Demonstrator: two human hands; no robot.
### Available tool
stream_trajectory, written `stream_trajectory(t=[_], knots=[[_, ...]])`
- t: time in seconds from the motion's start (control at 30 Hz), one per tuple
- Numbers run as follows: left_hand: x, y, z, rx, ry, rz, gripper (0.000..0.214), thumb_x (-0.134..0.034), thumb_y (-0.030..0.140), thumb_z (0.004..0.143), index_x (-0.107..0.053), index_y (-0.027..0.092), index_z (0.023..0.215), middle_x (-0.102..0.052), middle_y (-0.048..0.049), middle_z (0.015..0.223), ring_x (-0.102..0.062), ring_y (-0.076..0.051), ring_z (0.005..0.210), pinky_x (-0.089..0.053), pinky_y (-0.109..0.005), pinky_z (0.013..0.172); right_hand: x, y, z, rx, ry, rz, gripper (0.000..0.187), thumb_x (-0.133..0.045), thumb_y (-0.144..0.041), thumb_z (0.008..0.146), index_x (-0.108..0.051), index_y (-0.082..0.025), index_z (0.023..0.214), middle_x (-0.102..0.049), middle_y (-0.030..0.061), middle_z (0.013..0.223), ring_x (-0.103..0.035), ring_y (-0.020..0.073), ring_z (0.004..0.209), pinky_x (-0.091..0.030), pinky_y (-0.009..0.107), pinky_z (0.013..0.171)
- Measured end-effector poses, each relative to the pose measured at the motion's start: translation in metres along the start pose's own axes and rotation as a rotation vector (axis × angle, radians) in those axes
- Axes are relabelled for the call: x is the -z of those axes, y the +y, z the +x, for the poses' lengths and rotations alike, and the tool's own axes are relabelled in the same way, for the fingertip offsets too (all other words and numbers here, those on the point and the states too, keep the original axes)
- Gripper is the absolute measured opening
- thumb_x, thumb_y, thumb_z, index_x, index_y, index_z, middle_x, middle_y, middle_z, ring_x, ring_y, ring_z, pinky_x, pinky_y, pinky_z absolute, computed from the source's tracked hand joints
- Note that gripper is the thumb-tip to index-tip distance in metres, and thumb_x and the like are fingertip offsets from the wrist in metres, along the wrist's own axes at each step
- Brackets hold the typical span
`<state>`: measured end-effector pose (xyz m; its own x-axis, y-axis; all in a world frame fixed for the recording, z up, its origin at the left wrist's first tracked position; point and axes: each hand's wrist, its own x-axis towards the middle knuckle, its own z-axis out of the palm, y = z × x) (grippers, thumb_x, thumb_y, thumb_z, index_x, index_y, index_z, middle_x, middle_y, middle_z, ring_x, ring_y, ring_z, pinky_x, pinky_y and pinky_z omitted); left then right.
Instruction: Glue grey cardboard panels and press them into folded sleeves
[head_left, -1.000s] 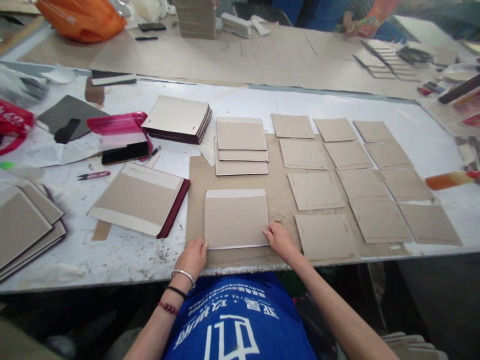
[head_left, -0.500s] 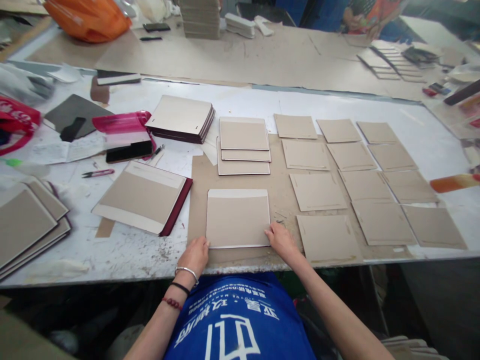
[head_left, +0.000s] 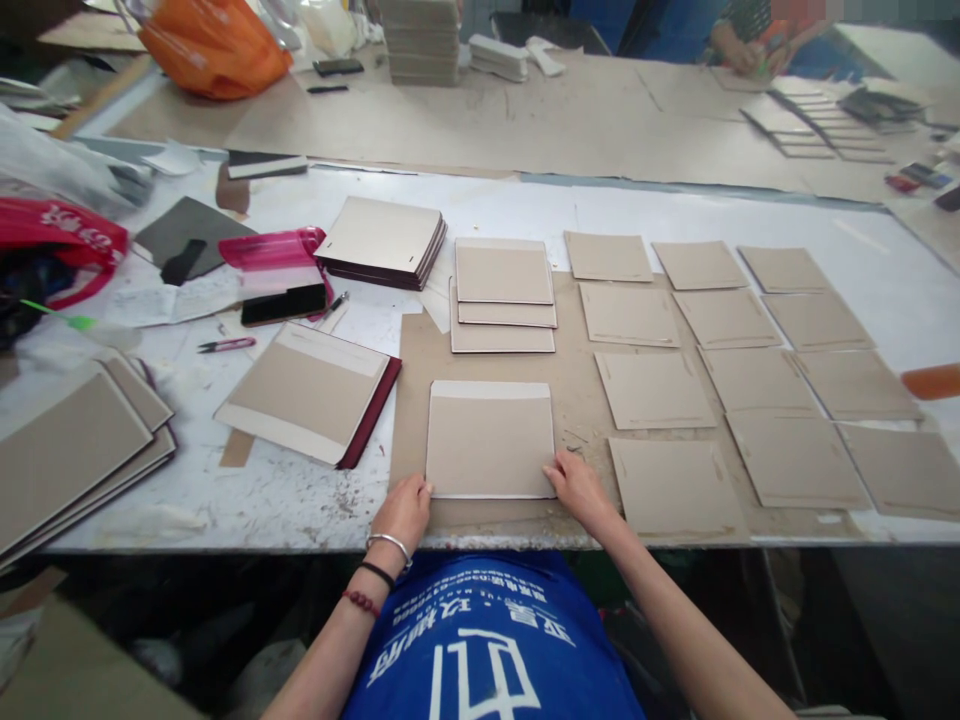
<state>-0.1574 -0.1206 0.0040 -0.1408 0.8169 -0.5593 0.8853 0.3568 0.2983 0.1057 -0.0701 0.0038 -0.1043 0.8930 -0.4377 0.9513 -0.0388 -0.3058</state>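
Observation:
A grey board panel with white edges lies flat on a brown cardboard sheet at the table's near edge. My left hand curls at its near left corner, fingers bent against the edge. My right hand rests at its near right corner, fingertips pressing on the panel. Just beyond it lies a small stack of similar panels. To the right, several loose grey cards are laid out in rows.
A dark-red-edged cover lies to the left, with board stacks further left and another stack behind. A black phone, small scissors, red bag and orange bag sit around. Another person's hands work far right.
Both hands stay at the panel's near corners. The view has shifted a little to the left, so everything sits slightly further right in the picture.

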Motion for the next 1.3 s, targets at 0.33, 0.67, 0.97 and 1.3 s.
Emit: stream_trajectory(t=[0.33, 0.67, 0.97, 1.3], knots=[[0.0, 0.002, -0.002, 0.007, 0.018, -0.012, 0.021, -0.034, 0.025, 0.084, -0.05, 0.019, 0.072, -0.059, -0.0058, 0.079, -0.053, -0.016, 0.076, -0.034, -0.028, 0.067, -0.006, 0.008, 0.001, 0.076, 0.045, 0.008, 0.014, -0.046, -0.021, 0.08, -0.043, -0.019, 0.066, -0.054, 0.0042, 0.07, -0.047, 0.0161, 0.067, -0.031, 0.024, 0.06], [-0.003, 0.0, -0.003, -0.006, 0.016, 0.013, 0.021, -0.031, 0.027, 0.085, -0.046, 0.02, 0.071, -0.057, -0.0054, 0.08, -0.053, -0.017, 0.077, -0.035, -0.028, 0.068, 0.0, 0.004, -0.001, 0.044, 0.016, 0.036, 0.01, -0.048, -0.019, 0.08, -0.049, -0.017, 0.07, -0.055, 0.0042, 0.071, -0.047, 0.0152, 0.067, -0.031, 0.023, 0.061], [-0.003, -0.001, -0.002, -0.032, 0.009, 0.043, 0.022, -0.028, 0.03, 0.085, -0.041, 0.023, 0.069, -0.057, -0.0054, 0.077, -0.054, -0.018, 0.077, -0.038, -0.029, 0.068, 0.007, -0.003, -0.002, -0.009, -0.035, 0.058, 0.008, -0.05, -0.018, 0.081, -0.054, -0.014, 0.076, -0.057, 0.0056, 0.078, -0.047, 0.0145, 0.072, -0.03, 0.023, 0.064], [-0.003, -0.001, -0.002, -0.036, 0.006, 0.069, 0.023, -0.027, 0.03, 0.084, -0.041, 0.023, 0.068, -0.057, -0.0059, 0.077, -0.055, -0.019, 0.077, -0.039, -0.03, 0.067, 0.005, 0.0, -0.001, -0.009, -0.022, 0.096, 0.008, -0.052, -0.019, 0.08, -0.054, -0.015, 0.073, -0.056, 0.0041, 0.076, -0.047, 0.0138, 0.071, -0.03, 0.022, 0.063]])
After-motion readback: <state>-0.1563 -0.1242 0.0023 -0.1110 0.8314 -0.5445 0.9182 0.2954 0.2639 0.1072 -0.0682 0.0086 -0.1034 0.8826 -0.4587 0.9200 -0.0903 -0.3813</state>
